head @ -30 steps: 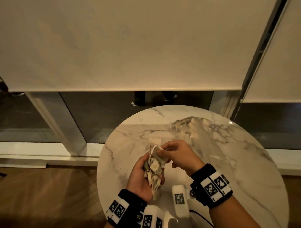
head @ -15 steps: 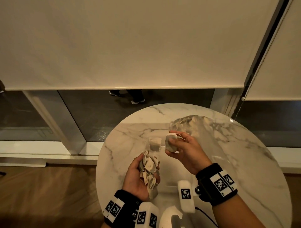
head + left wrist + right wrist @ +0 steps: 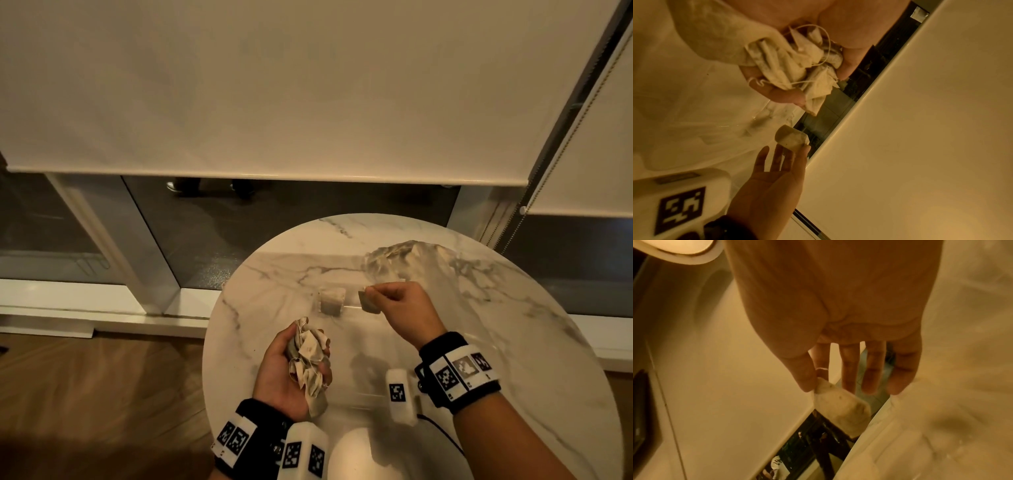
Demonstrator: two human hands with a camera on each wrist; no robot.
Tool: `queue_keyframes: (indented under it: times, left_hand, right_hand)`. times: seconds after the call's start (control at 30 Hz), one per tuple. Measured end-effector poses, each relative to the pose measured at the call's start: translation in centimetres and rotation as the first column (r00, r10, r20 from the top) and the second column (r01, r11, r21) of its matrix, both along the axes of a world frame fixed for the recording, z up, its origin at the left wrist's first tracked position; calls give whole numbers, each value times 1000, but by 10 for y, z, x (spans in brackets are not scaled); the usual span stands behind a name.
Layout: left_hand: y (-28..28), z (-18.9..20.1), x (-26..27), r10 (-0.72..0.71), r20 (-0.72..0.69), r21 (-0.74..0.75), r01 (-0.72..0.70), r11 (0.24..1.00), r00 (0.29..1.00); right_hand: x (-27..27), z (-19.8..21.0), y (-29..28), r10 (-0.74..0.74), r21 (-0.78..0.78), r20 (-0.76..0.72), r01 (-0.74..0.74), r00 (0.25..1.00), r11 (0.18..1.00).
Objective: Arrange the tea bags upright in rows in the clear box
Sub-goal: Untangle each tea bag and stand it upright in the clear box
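Note:
A marble round table (image 3: 513, 342) bears the clear box (image 3: 352, 307), whose faint walls barely show. One tea bag (image 3: 331, 300) stands upright at the box's far left. My left hand (image 3: 308, 349) sits palm up near the table's front and grips a crumpled bunch of tea bags (image 3: 310, 370) with tangled strings (image 3: 793, 65). Just right of the standing bag, my right hand (image 3: 371, 291) pinches a single tea bag (image 3: 369, 302) between thumb and forefinger; that bag (image 3: 840, 405) hangs down and the other fingers stay straight.
A crumpled clear plastic bag (image 3: 394, 260) lies at the back of the table, behind my right hand. White roller blinds (image 3: 274, 102) hang over dark windows beyond the table. Wooden floor (image 3: 85, 394) lies to the left.
My right hand pulled one tea bag out of the bunch and carried it forward and right, beside the standing bag. The left hand stayed low with the bunch.

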State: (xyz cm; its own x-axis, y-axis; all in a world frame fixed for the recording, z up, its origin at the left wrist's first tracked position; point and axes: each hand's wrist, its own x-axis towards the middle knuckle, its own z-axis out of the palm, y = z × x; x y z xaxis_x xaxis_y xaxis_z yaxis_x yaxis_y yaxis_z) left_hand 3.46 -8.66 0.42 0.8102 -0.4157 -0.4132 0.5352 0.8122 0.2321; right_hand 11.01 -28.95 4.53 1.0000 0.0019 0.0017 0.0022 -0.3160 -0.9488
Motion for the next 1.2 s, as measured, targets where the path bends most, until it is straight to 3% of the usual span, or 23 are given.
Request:
queue_keyframes:
  times: [0.13, 0.23, 0.4, 0.6, 0.93, 1.2]
  left_hand:
    - [4, -9, 4, 7, -19, -23, -7, 1000, 1000]
    - [5, -11, 5, 3, -20, -8, -3, 1000, 1000]
    - [6, -11, 5, -10, -23, -17, 10, 1000, 1000]
    - [7, -12, 6, 13, -40, -33, -15, 999, 999]
    - [8, -9, 4, 28, -12, 17, -28, 999, 1000]
    - [5, -10, 4, 30, -10, 30, -29, 999, 1000]
  right_hand:
    - [22, 0, -12, -11, -203, 68, 24, 998, 979]
    - [41, 1, -20, 26, -309, -12, -29, 1000, 951]
    - [67, -2, -28, 93, -547, -152, -162, 984, 821]
    - [81, -18, -26, 86, -630, -253, -231, 964, 742]
    - [93, -24, -29, 97, -799, -161, -188, 982, 571]
    - [96, -27, -24, 138, -853, -135, -186, 981, 488]
